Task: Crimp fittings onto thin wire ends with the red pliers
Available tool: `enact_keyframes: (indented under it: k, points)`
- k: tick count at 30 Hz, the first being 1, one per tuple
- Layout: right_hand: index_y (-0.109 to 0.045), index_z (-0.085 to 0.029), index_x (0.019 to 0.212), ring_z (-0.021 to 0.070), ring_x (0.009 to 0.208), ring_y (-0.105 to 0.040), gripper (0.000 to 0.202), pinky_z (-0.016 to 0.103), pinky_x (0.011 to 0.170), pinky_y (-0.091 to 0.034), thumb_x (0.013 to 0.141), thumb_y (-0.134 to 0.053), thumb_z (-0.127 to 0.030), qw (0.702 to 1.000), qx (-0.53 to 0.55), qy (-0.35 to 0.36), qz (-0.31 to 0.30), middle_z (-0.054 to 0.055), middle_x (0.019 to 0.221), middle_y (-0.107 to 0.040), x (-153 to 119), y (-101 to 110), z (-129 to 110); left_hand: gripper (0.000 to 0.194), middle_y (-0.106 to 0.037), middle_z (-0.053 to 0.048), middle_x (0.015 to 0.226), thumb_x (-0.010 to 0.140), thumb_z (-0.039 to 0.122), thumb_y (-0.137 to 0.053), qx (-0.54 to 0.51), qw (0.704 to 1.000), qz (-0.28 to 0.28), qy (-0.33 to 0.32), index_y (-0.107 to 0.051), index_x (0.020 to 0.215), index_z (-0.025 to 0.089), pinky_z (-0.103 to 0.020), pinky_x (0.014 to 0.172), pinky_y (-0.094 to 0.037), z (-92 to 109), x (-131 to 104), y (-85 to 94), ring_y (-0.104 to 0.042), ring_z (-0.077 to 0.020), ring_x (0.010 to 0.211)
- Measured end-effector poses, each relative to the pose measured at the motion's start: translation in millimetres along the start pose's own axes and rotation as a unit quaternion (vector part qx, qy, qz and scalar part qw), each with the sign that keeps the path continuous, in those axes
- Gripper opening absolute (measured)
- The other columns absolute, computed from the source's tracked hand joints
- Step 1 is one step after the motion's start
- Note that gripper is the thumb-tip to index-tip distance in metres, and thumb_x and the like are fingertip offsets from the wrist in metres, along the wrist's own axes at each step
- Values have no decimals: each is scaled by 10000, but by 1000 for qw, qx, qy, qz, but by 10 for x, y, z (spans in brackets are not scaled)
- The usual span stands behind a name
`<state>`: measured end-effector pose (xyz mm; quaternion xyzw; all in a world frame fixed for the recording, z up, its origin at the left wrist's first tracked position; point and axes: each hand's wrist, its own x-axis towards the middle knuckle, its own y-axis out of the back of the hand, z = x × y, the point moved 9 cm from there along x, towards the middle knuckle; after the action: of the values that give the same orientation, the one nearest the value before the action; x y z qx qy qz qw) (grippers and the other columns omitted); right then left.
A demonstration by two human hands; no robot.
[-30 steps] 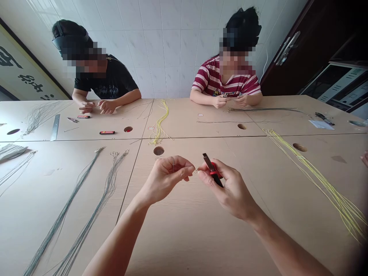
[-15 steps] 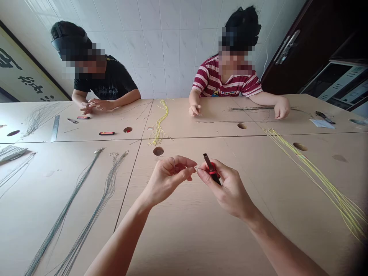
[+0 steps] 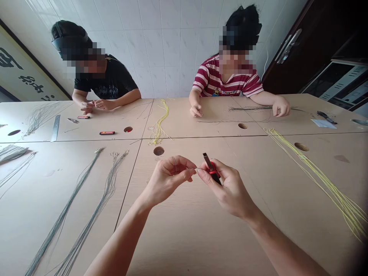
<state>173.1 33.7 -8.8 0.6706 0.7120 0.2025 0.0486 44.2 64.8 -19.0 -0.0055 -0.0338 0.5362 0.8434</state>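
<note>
Above the table (image 3: 184,237), the left hand (image 3: 165,180) pinches a thin wire (image 3: 174,164) against the right hand (image 3: 228,188), which grips a red-handled cutter (image 3: 212,170), with grey wires (image 3: 86,199) lying left of both.

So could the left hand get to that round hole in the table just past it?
Probably yes. The left hand hovers just short of the round hole, with only bare table between them, though its fingers are pinching a thin wire.
</note>
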Motion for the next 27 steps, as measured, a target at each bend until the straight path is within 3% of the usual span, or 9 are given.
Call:
enact_keyframes:
  k: [20, 27]
  points:
    - [-532, -215, 773, 114, 606, -410, 207, 248, 591, -368, 923, -554, -357, 998, -55, 11, 1, -38, 655, -446, 5, 31, 5, 56, -648, 15, 745, 827, 200, -675, 16, 1000, 6, 14, -660, 798, 155, -184, 625, -476, 1, 4, 30, -596, -60, 644]
    - [-465, -227, 751, 132, 654, -442, 186, 259, 657, -394, 920, -542, -227, 985, -127, 111, 40, -34, 674, -468, -10, 68, -146, 72, -652, 2, 736, 828, 204, -663, 24, 999, 11, 19, -652, 786, 147, -197, 631, -484, -3, -5, 55, -604, -74, 650]
